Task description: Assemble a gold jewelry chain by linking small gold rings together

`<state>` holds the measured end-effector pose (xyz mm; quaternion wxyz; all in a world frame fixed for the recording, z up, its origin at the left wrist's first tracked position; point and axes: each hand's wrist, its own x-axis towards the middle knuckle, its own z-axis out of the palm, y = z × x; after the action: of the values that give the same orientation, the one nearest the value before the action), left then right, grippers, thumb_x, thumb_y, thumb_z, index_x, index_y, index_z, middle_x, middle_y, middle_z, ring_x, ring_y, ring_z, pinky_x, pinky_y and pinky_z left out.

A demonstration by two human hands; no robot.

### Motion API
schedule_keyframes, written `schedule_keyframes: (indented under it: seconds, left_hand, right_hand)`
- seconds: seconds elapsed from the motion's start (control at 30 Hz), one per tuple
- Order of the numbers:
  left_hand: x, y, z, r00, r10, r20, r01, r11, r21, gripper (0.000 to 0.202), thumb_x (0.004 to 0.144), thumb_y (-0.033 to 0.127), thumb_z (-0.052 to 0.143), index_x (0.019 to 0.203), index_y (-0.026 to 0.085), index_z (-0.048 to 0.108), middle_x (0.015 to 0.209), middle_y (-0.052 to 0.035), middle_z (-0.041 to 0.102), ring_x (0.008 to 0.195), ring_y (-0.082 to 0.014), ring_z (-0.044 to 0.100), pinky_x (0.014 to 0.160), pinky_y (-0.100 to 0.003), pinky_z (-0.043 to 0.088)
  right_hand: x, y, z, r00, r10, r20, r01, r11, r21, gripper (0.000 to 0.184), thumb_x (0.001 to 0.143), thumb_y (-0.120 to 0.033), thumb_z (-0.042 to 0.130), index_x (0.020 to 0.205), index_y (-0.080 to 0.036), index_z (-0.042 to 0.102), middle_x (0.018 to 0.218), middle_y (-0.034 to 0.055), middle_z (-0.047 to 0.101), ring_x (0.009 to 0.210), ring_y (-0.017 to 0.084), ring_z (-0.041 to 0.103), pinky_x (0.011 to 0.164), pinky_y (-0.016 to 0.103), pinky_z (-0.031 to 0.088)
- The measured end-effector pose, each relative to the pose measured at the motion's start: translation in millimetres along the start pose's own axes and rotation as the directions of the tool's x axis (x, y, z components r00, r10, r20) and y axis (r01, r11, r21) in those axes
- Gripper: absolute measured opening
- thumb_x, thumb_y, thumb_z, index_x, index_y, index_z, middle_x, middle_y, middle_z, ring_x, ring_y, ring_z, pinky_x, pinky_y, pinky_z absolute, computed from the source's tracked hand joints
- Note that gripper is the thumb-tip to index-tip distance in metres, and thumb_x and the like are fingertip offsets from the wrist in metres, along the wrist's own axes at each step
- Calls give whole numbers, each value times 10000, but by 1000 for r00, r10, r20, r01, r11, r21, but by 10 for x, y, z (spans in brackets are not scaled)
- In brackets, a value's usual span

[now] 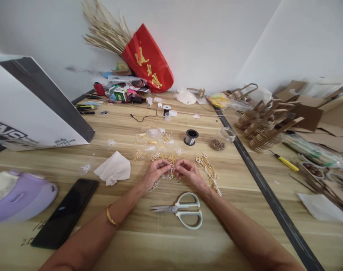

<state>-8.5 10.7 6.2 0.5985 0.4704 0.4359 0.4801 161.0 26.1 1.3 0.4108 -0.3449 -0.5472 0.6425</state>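
My left hand (155, 172) and my right hand (189, 171) meet at the middle of the wooden table (166, 241), fingers pinched together on a small gold and silver beaded chain piece (169, 172). Part of it trails down under my left hand. A row of gold chain pieces (208, 171) lies just right of my right hand. Loose gold findings and small clear bags (156, 145) are scattered just beyond the hands. Pale green scissors (182, 209) lie shut on the table just in front of my wrists.
A black phone (65, 212), a crumpled tissue (114, 168) and a purple case (20, 195) lie at the left. A wire spool (191, 137) and bead dish (218, 144) sit beyond. Wooden baskets (261, 124) and cardboard crowd the right; a red bag (147, 60) leans on the wall.
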Motion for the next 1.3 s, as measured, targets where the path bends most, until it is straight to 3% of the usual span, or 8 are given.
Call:
schedule_keyframes:
  seconds: [0.27,0.57,1.03,1.3]
  left_hand:
    - [-8,-47,-22,993,-57,107,55,998,27,275,708,309,706,903,116,681,749,-51,671,673,-131,586,682,-268,450]
    - [-14,-5,-18,991,-21,129,12,997,75,220,723,329,690,777,117,669,683,-23,624,624,-106,533,638,-246,419]
    - [-13,-8,-13,995,-45,93,40,998,54,226,703,328,703,785,122,656,691,-15,617,636,-102,517,643,-239,412]
    - [-12,-24,-40,992,-12,124,6,999,54,193,724,319,686,777,135,659,681,-15,608,642,-115,525,658,-247,410]
  right_hand:
    - [22,21,-19,999,-11,-35,11,1000,-1,302,732,-454,672,752,-169,574,569,-33,545,505,92,489,481,208,410]
    - [11,20,-18,1000,-7,-30,7,1000,-18,301,753,-456,654,748,-170,563,576,-30,542,510,92,488,492,211,409]
    - [2,-9,5,999,13,-30,-13,1000,9,312,742,-463,656,763,-168,556,578,-32,547,516,91,490,497,211,417]
    - [11,-7,-11,999,25,-44,-25,1000,-4,331,724,-484,665,734,-172,557,589,-27,543,528,95,493,499,212,419]
